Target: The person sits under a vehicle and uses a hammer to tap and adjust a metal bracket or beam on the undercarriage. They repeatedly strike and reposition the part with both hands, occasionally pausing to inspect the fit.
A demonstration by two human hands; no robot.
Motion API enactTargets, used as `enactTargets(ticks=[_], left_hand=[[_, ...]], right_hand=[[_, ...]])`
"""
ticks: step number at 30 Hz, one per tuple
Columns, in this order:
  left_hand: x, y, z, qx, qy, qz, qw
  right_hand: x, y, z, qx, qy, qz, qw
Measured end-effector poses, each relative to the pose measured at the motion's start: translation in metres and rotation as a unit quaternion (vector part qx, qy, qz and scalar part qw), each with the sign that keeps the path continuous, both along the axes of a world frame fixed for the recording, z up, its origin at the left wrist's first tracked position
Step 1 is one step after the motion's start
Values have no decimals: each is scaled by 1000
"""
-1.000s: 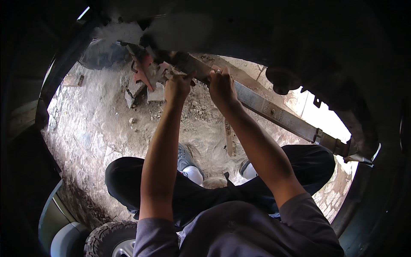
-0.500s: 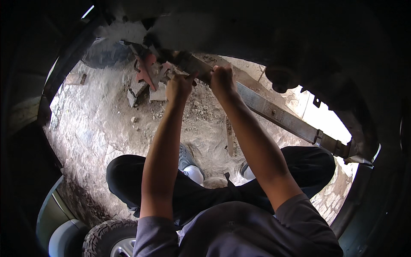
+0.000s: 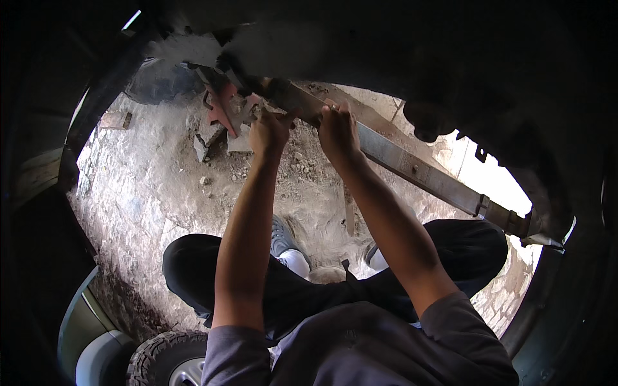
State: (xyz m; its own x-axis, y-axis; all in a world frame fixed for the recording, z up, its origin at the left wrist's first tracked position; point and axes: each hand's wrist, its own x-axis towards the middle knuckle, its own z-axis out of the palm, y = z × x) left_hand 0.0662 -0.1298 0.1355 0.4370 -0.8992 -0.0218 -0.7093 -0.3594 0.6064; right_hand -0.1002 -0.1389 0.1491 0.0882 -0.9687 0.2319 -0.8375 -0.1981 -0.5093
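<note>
A long grey metal beam runs slantwise from the dark upper middle down to the right. My left hand is closed just below its upper part, with a finger or thumb reaching right toward the beam. Close by on the right, my right hand is closed at the beam's near edge, its fingers curled up against it. Whatever either hand holds is too small or hidden to make out. Both forearms stretch forward from the lower edge.
Dark vehicle bodywork arches overhead and around the sides. A red metal stand and broken blocks lie beyond my left hand. A wheel is at lower left. My crossed legs rest on rubble-strewn ground.
My right hand has turned slightly, with its fingers shifting on the beam's edge. The left hand stays almost in place. The whole view has shifted a little.
</note>
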Motion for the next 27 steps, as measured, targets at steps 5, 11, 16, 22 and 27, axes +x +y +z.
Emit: enactTargets(ticks=[5, 11, 16, 22, 27], left_hand=[[-2, -2, -9, -13, -26, 5, 1000], [4, -1, -9, 19, 26, -4, 999], [-7, -2, 0, 41, 16, -12, 999], [1, -2, -16, 23, 22, 8, 999], [3, -8, -18, 61, 9, -4, 998]], right_hand=[[-3, -18, -1, 32, -19, -32, 999], [0, -20, -24, 1, -66, -53, 996], [-15, -28, -4, 71, -25, -16, 997], [-45, 13, 14, 21, -168, -50, 984], [-46, 13, 9, -39, -182, -19, 982]])
